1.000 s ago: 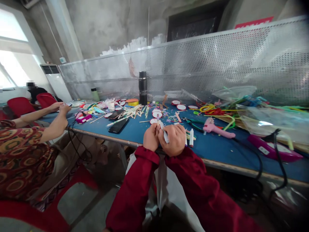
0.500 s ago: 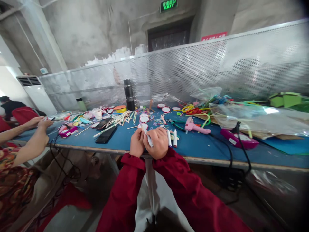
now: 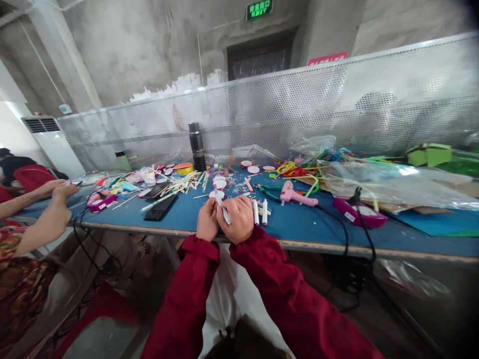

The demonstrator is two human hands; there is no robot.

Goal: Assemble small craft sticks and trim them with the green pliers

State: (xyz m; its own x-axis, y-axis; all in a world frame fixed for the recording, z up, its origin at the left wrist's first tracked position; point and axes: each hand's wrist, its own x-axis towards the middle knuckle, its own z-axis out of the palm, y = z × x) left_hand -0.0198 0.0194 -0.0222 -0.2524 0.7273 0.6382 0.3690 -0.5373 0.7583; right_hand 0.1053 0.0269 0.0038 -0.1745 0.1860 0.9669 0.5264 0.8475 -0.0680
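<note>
A long blue table runs before a perforated metal screen in a bare concrete room, its top strewn with craft bits. From my remote seat I see both hands meeting just above the table's near edge.

The right hand is closed around a white pen, which rises slanted out of the fist, its upper end leaning away and to the left. The left hand is curled shut as well and presses against the right one, with its fingertips up by the pen's top. Knuckles hide the contact, so I cannot tell whether it truly pinches the pen or only rests against it.

Two more white pens lie on the table just beside the right hand. A pink glue gun sits beyond them, its black cord trailing over the edge. A black phone and a scatter of craft sticks lie to the left, and a black flask stands near the screen. At far left a co-worker's hands rest on the same table.

As I judge it, this small two-handed work goes best with both wrists braced on the table edge. The right fist should anchor the barrel and the left fingertips do the fine part. Any pull should run straight along the pen, over the table and not the lap. The loose pens nearby would roll at a nudge.
</note>
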